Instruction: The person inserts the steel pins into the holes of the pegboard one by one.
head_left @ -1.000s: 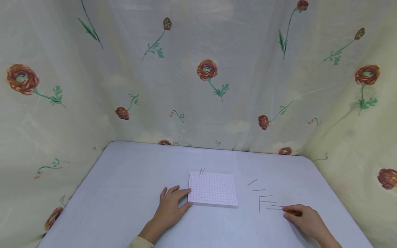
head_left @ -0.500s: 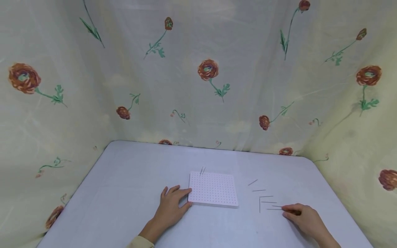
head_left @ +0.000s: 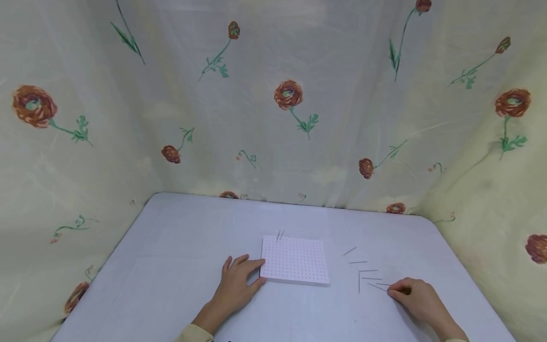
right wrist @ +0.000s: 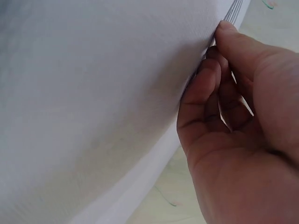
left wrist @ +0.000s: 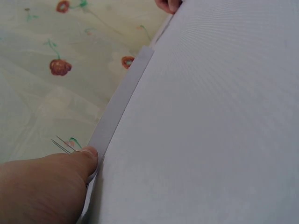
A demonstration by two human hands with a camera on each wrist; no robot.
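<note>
Right hand (head_left: 416, 299): the thumb and index finger pinch the near end of a thin grey rod (head_left: 378, 287) at the lower right of the head view; the rod's far end points left and slightly up in the frame. In the right wrist view the remaining fingers curl in towards the palm. The forearm enters from the lower right corner, with a sleeve edge (head_left: 456, 340) at the frame's bottom.

Left hand (head_left: 236, 286): the fingers are spread and relaxed, palm down. The index fingertip touches the left edge of the white dotted board (head_left: 295, 260), and the thumb tip touches its lower left corner. The forearm rises from the lower centre-left, in a pale sleeve (head_left: 194, 334).

The board lies flat right of centre in the lower half of the frame. Two upright rods (head_left: 278, 235) stand tilted, side by side, at its upper left corner. Six loose rods (head_left: 371, 279) lie between the board and the right hand. All rest on the white desk (head_left: 171, 266), with a flowered curtain (head_left: 205, 109) surrounding it.
</note>
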